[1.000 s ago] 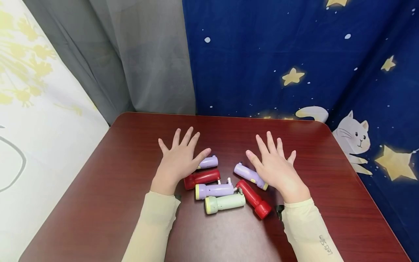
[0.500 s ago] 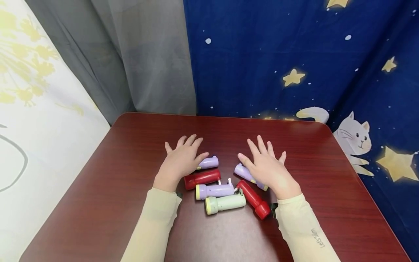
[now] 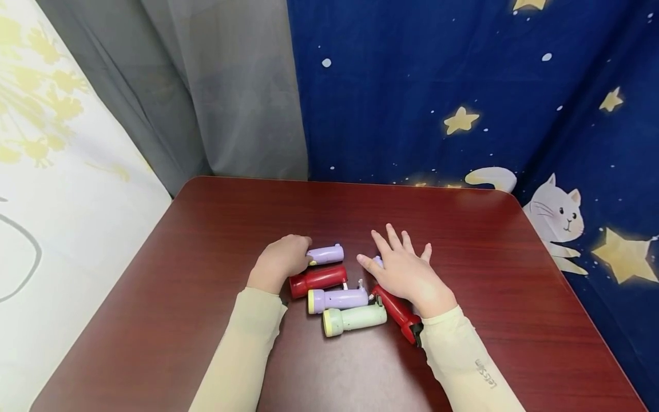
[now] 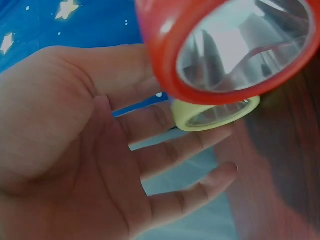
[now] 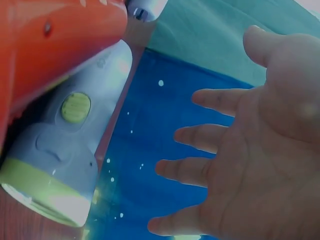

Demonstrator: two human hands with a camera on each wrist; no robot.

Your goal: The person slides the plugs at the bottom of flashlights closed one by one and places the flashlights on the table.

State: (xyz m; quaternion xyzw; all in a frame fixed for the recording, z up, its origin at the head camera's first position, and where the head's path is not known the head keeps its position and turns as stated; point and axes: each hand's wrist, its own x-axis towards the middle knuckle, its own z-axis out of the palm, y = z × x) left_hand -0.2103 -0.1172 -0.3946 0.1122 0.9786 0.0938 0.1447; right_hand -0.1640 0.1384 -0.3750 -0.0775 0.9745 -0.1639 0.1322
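Observation:
My left hand [image 3: 282,258] is at the lens end of the far-left purple flashlight [image 3: 327,254], its thumb and fingers round the yellow-rimmed head [image 4: 217,117]. In the left wrist view a red flashlight [image 4: 162,50] partly covers this grasp. Over on the right, my right hand [image 3: 404,274] hovers with spread, straight fingers above another purple flashlight [image 5: 85,95], mostly hidden by it in the head view. The right wrist view shows nothing in that palm. Beside it a red flashlight [image 3: 393,306] lies slanted, partly covered by the wrist.
Between the hands lie a red flashlight [image 3: 318,280], a purple flashlight [image 3: 338,298] and a pale green flashlight [image 3: 355,319], roughly parallel. All rest on a dark red-brown table [image 3: 216,229]. A grey curtain [image 3: 247,86] and a blue starry curtain [image 3: 386,103] hang behind it.
My left hand has come down from spread fingers to the far-left purple flashlight's head. The right hand has shifted left and slightly toward me, covering more of its purple flashlight.

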